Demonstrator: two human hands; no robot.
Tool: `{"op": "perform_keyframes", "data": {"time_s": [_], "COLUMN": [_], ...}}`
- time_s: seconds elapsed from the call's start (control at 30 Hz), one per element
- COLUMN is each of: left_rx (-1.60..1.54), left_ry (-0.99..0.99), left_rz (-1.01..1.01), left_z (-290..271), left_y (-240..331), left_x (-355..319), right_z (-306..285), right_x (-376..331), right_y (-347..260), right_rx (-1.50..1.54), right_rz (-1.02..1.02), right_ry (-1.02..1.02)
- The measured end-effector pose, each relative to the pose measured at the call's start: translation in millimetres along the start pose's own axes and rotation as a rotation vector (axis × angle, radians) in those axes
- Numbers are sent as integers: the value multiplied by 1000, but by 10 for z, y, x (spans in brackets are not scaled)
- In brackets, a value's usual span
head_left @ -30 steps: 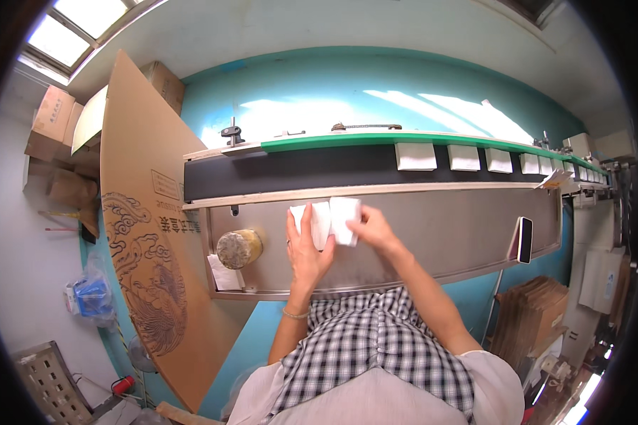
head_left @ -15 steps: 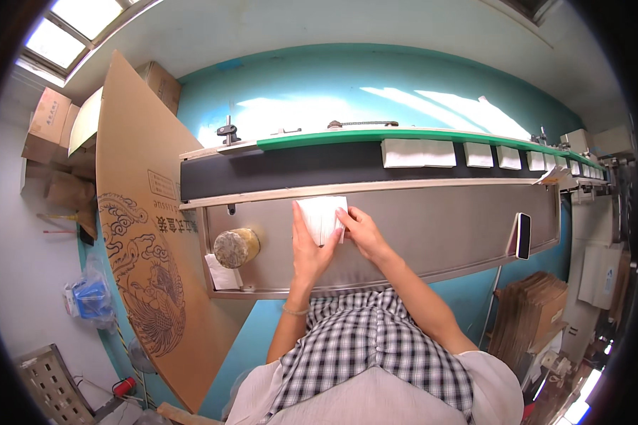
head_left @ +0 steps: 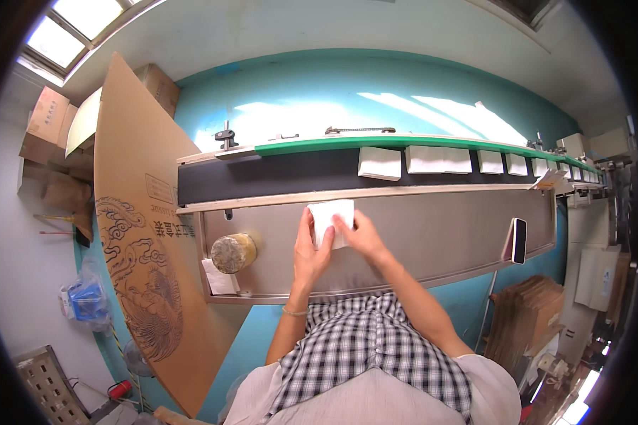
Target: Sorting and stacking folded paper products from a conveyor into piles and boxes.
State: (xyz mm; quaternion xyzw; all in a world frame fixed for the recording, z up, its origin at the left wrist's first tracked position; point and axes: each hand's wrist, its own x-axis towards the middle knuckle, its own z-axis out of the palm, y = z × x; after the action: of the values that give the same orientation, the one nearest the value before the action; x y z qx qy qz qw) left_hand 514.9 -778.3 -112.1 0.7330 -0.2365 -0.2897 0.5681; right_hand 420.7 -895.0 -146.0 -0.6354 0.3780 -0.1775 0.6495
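Both hands are working together at the far edge of the long brushed-steel counter [head_left: 432, 237]. The left hand [head_left: 310, 253] is cupping the near left side of a small flat white paper packet [head_left: 331, 217], thumb riding up along its edge, while the right hand [head_left: 362, 237] is pinching it from the right with fingertips laid across its face. So each grip is grasping the packet, neither one released; held from both sides like that, it is staying square and steady. The packet itself is hovering or resting just short of the black conveyor belt [head_left: 276, 178] with its green rail; I cannot tell whether it is touching the steel. Farther along the belt, a row of similar white packets [head_left: 432, 160] is lying flat, spaced out towards the right. To the left on the counter, a round yellowish roll of tape [head_left: 232, 253] is sitting within reach, and a dark phone [head_left: 518, 241] is leaning upright at the right end. A tall printed cardboard sheet [head_left: 138, 234] is standing beside the counter.
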Motion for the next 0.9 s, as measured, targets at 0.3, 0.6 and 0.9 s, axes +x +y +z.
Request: {"op": "perform_keyframes", "data": {"time_s": [0.3, 0.6, 0.9], "left_rx": [180, 82, 133], "left_ry": [-33, 1, 15], "left_rz": [158, 81, 108], "left_z": [-112, -106, -90], "left_y": [64, 16, -86], "left_x": [21, 32, 19], "right_z": [-76, -41, 57], "right_x": [-71, -47, 13], "right_y": [-293, -148, -378], "right_rx": [381, 351, -10], "right_rz": [409, 387, 170], "right_ry": [-212, -236, -142]}}
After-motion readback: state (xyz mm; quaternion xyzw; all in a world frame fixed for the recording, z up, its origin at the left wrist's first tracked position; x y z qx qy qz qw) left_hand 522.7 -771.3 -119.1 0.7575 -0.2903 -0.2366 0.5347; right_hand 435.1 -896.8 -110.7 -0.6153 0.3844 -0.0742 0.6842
